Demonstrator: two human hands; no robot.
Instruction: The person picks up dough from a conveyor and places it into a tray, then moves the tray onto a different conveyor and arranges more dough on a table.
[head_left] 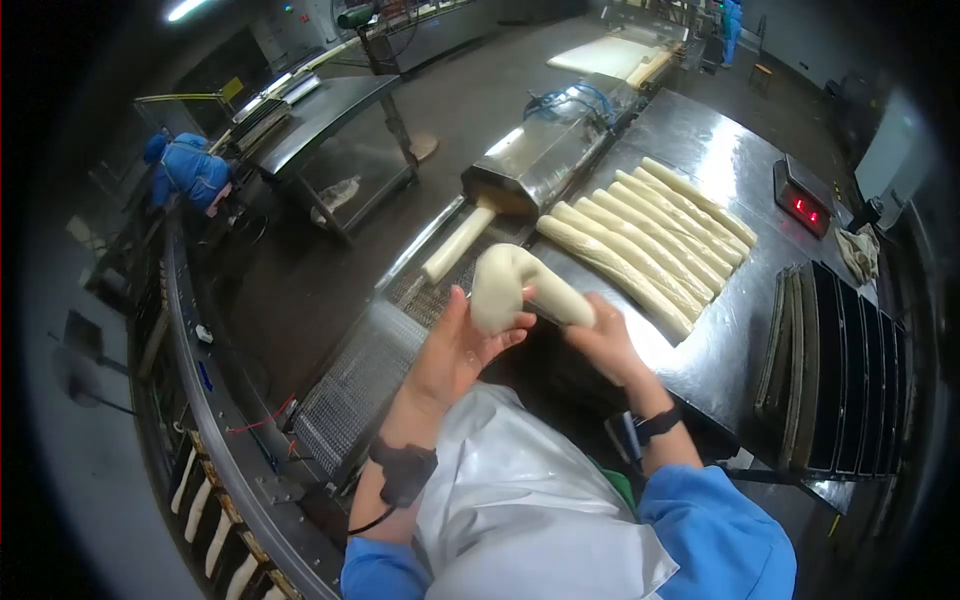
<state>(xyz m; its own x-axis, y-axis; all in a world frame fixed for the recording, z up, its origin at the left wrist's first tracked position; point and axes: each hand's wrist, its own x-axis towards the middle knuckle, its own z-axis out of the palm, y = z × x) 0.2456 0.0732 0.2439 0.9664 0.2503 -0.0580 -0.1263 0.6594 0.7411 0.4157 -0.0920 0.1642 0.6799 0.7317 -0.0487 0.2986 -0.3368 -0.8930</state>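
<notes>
A thick pale dough roll (540, 283) is bent over in an arch between my hands, in front of my apron. My left hand (462, 347) cups the hanging end from below, palm up, thumb and fingers around it. The other end is gripped in my right hand (608, 342), its fingers wrapped round the dough. Just beyond, one more dough roll (460, 245) lies on the mesh conveyor (365, 365), at the mouth of a metal machine (515, 170). Several long dough rolls (640, 240) lie side by side on the steel table (690, 130) to the right.
A scale (802, 197) with red digits stands on the table's right side, near a cloth (858, 252). Dark baking pans (835, 370) are stacked at the right edge. A curved metal rail (205, 340) runs down the left, where a co-worker in blue (190, 172) bends over.
</notes>
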